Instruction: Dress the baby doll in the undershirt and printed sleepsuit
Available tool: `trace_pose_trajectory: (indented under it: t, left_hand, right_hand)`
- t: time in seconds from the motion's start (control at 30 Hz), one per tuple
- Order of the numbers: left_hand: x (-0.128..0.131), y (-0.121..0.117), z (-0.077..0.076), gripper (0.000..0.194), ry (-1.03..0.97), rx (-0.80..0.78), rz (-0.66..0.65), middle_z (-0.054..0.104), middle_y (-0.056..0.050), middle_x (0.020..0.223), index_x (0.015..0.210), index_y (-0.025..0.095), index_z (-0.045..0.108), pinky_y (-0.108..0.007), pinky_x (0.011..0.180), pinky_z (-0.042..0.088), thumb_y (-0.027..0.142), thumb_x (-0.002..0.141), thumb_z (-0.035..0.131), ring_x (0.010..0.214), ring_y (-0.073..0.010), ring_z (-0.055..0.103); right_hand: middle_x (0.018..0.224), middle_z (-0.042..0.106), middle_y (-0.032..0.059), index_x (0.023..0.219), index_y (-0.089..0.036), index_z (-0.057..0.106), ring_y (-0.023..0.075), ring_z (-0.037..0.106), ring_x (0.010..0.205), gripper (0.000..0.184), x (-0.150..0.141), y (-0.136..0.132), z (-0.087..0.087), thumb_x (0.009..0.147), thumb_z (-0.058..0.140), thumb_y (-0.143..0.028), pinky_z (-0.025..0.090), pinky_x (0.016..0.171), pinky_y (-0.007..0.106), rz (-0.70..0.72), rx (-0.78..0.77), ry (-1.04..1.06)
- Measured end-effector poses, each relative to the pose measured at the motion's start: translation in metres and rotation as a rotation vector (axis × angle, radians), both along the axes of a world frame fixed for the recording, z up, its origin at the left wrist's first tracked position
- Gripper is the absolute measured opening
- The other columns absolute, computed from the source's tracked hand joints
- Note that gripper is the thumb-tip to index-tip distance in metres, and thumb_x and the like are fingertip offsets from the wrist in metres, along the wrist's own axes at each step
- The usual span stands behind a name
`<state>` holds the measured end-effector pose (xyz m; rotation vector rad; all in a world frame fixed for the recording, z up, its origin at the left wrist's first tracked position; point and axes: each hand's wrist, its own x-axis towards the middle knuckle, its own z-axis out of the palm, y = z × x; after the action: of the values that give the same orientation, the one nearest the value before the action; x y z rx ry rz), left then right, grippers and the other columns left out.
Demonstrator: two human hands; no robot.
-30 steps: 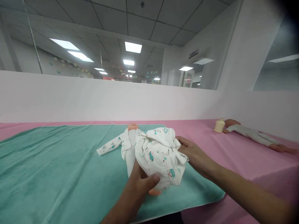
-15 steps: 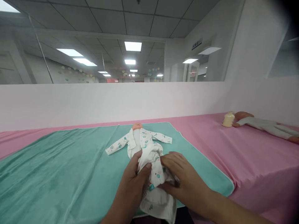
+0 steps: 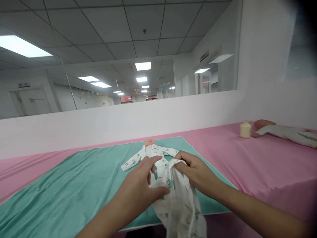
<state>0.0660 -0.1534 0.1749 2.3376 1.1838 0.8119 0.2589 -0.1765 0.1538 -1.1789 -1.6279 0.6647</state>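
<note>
White baby pants (image 3: 182, 201) with a small green print hang bunched from my hands, their lower end past the table's front edge. My right hand (image 3: 192, 167) is closed on the gathered upper edge, its thumb and fingers pinching the cloth. My left hand (image 3: 141, 183) is at the cloth's left side, thumb and fingers spread apart; whether its fingertips touch the fabric I cannot tell. Just beyond lies a baby doll (image 3: 150, 142) on its back, dressed in an unfastened matching jacket (image 3: 133, 161) with sleeves stretched out sideways. My hands and the pants hide the doll's lower body.
A teal blanket (image 3: 99, 178) lies under the doll, over a pink table cover (image 3: 223, 148). To the right stand a cream bottle-like container (image 3: 245, 129) and a second doll (image 3: 284, 131) in pale clothing. A white wall with a window (image 3: 111, 82) rises behind the table.
My left hand has loosened from the cloth and opened. My right hand has moved up to the pants' upper edge, and the pants now hang longer. The view has tilted.
</note>
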Motion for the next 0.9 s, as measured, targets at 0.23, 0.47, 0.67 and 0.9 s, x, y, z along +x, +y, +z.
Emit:
trace_pose_trajectory:
  t: [0.23, 0.47, 0.67, 0.9]
  left_hand:
    - [0.034, -0.014, 0.013, 0.015, -0.173, 0.077, -0.063, 0.057, 0.001, 0.077, 0.086, 0.020, 0.054, -0.023, 0.059, 0.037, 0.027, 0.082, 0.041, 0.068, -0.0138, 0.049]
    - [0.001, 0.027, 0.026, 0.017, 0.249, 0.846, 0.368, 0.057, -0.003, 0.071, 0.073, 0.018, 0.054, -0.028, 0.057, 0.029, 0.013, 0.076, 0.039, 0.069, -0.0174, 0.051]
    - [-0.030, 0.048, 0.056, 0.022, 0.397, 0.738, 0.350, 0.061, -0.002, 0.076, 0.072, 0.019, 0.058, -0.025, 0.051, 0.027, 0.007, 0.066, 0.041, 0.068, -0.0161, 0.052]
    - [-0.036, 0.027, 0.075, 0.021, -0.094, 0.142, 0.038, 0.055, 0.003, 0.060, 0.067, 0.018, 0.058, -0.020, 0.049, 0.034, 0.009, 0.062, 0.040, 0.058, -0.0112, 0.049]
  right_hand:
    - [0.082, 0.060, -0.0026, 0.077, -0.020, 0.059, 0.0111, 0.053, 0.077, 0.013, -0.014, -0.002, 0.055, 0.079, 0.050, -0.028, 0.038, 0.067, 0.022, 0.282, 0.043, -0.095]
    - [0.090, 0.058, 0.0024, 0.093, -0.022, 0.057, 0.0151, 0.052, 0.074, 0.022, 0.020, 0.019, 0.052, 0.077, 0.043, -0.017, 0.033, 0.061, 0.025, -0.042, 0.214, -0.791]
    - [0.095, 0.058, 0.0049, 0.089, -0.021, 0.057, 0.0179, 0.054, 0.078, 0.021, 0.052, 0.029, 0.080, 0.071, 0.047, -0.018, 0.038, 0.061, 0.027, 0.083, -0.078, -0.886]
    - [0.104, 0.056, 0.0061, 0.100, -0.022, 0.058, 0.0191, 0.052, 0.088, 0.027, 0.044, 0.008, 0.104, 0.076, 0.047, -0.030, 0.041, 0.070, 0.030, 0.116, 0.070, -0.670]
